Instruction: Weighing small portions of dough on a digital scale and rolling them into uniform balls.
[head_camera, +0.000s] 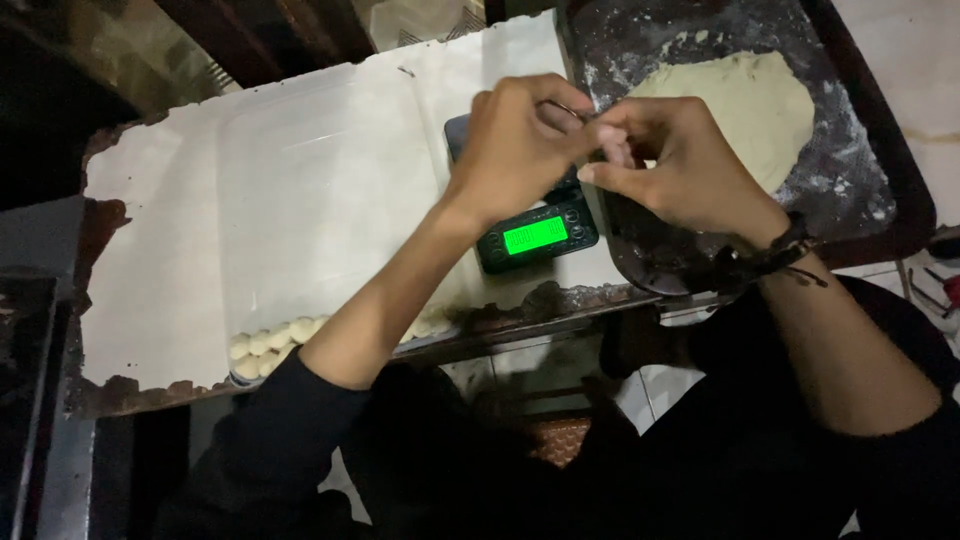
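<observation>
Both hands (600, 150) over scale (535, 235); dough (750, 110) on tray (880, 200)

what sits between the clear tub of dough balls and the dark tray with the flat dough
A small digital scale with a lit green display, in the head view.

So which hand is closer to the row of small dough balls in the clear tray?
Left. The left hand is above the scale, on the side toward the dough balls; the right hand is farther away, over the dark tray.

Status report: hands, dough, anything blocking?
Left hand and right hand meet above scale. Dough on tray. Nothing blocking.
</observation>
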